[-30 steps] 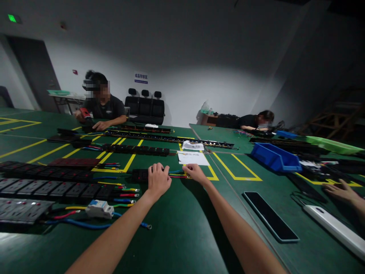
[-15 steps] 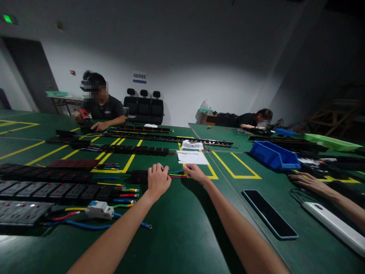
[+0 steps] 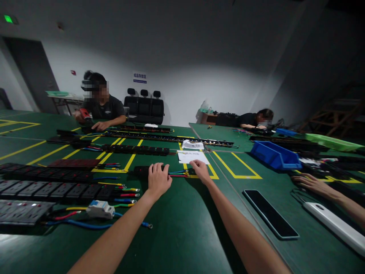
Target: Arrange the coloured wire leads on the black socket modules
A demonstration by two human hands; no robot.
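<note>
My left hand (image 3: 159,178) is closed over the right end of a short black socket strip (image 3: 140,171), which lies flat on the table. Blue, green and red wires (image 3: 177,174) run out to the right from under that hand, with metal ring lugs (image 3: 187,173) at their tips. Just right of the lugs, my right hand (image 3: 200,170) hovers at the lower edge of a white printed sheet (image 3: 192,156). Its fingers are loosely bent, and nothing shows in them.
Longer socket strips (image 3: 51,190) with lugged wires and a white breaker (image 3: 100,209) lie at left. Right are a phone (image 3: 269,213), white power bank (image 3: 333,224), blue bin (image 3: 273,155) and another person's hand (image 3: 309,182). Two people (image 3: 104,102) work across the green table (image 3: 176,236).
My right hand has let go of the wire ends and shifted a little right and up, leaving the lugs uncovered. My left hand stays on the socket strip.
</note>
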